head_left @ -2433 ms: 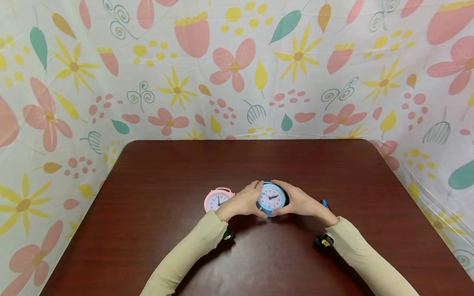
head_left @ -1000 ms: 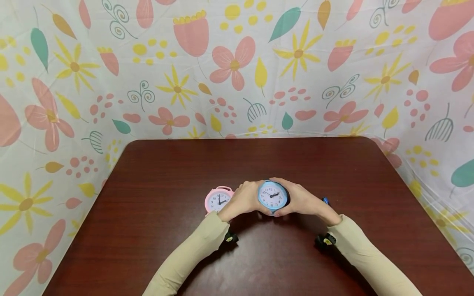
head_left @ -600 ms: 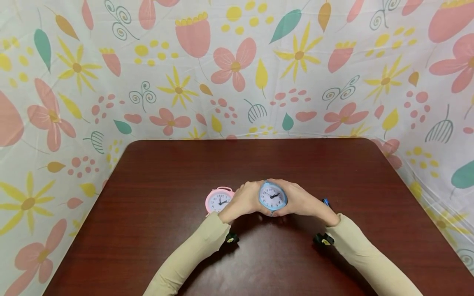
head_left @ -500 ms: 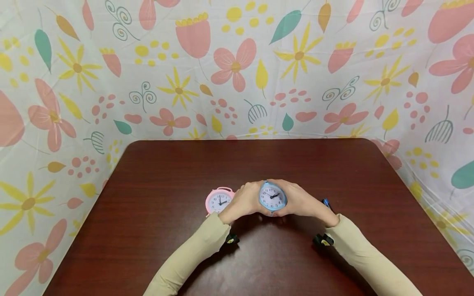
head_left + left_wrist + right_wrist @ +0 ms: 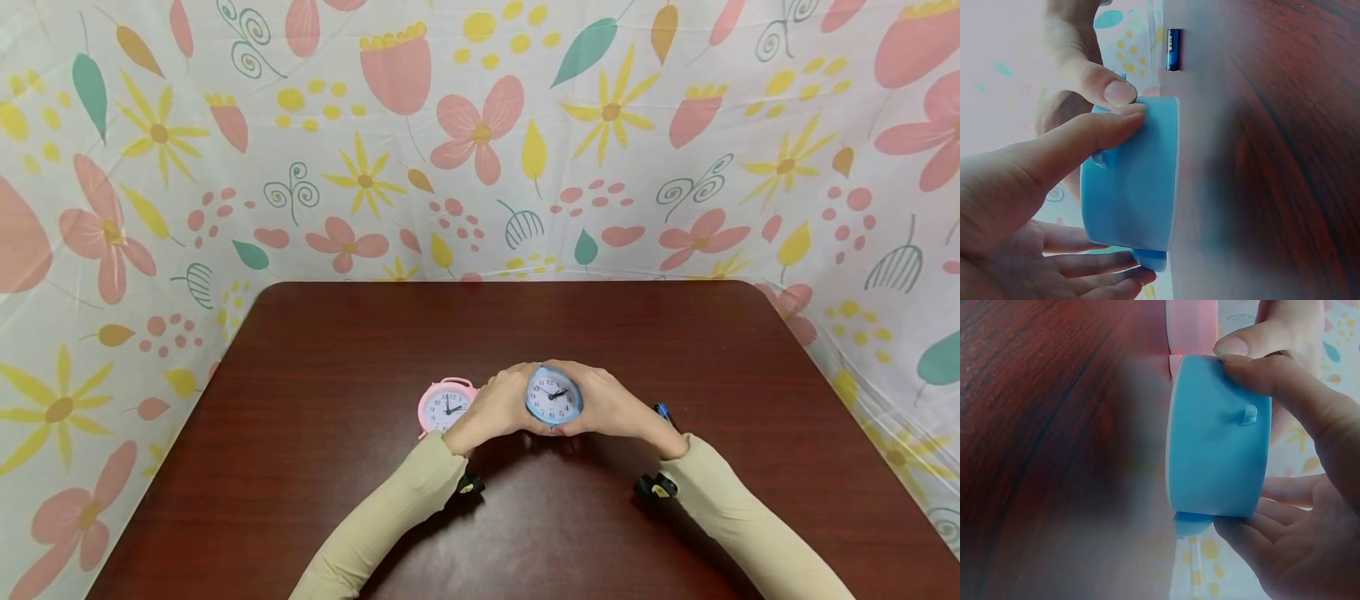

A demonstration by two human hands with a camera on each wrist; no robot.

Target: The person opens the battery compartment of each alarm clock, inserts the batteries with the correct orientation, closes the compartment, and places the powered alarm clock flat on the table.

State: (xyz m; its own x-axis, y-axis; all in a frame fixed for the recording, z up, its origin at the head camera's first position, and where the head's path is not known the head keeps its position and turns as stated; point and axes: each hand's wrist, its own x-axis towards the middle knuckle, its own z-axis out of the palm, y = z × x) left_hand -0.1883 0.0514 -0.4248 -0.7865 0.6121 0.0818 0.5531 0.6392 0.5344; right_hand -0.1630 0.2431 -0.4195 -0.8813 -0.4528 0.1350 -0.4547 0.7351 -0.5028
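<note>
The head camera looks forward and down at the blue clock (image 5: pixel 553 397) from well above. Both wrist cameras sit near it: the left faces right, past it to the battery (image 5: pixel 1173 49); the right faces left, past it to the pink clock (image 5: pixel 1192 325). All three share the blue clock.

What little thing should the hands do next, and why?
Perhaps turn the blue clock over: the left hand and right hand both hold it, its dial is showing, and a loose battery lies nearby that may fit its back.
</note>
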